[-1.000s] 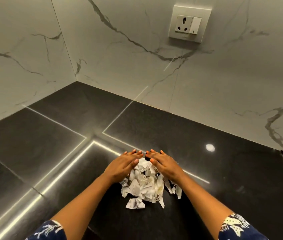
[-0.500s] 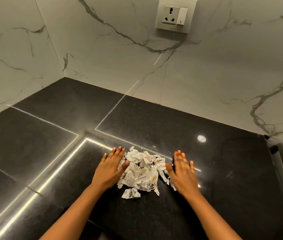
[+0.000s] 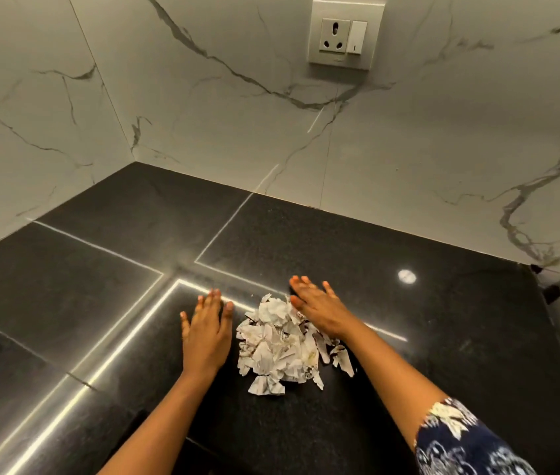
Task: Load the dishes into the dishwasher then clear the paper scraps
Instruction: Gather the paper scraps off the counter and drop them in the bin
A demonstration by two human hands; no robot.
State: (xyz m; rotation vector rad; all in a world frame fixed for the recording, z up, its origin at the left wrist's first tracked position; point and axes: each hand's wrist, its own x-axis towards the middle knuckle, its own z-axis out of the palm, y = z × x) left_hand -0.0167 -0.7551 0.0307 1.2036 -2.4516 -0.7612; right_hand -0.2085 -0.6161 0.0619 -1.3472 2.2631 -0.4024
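Paper scraps (image 3: 280, 341) heaped on countertop (image 3: 443, 337) between hands; left hand (image 3: 207, 332) flat, spread; right hand (image 3: 319, 308) flat, touching heap.

Probably home kitchen, black countertop (image 3: 409, 337), marble backsplash (image 3: 203, 132)

Dim warm light; strip-light glare streaks and a round spot on black countertop (image 3: 409, 337); fingertips motion-blurred; wide-angle edge bending.

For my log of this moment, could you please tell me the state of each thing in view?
paper scraps: crumpled, heaped in one pile on the countertop, uncleared
left hand: fingers straight, holding nothing, just left of the pile
right hand: fingers straight, holding nothing, against the pile's far right edge
wall socket: nothing plugged in
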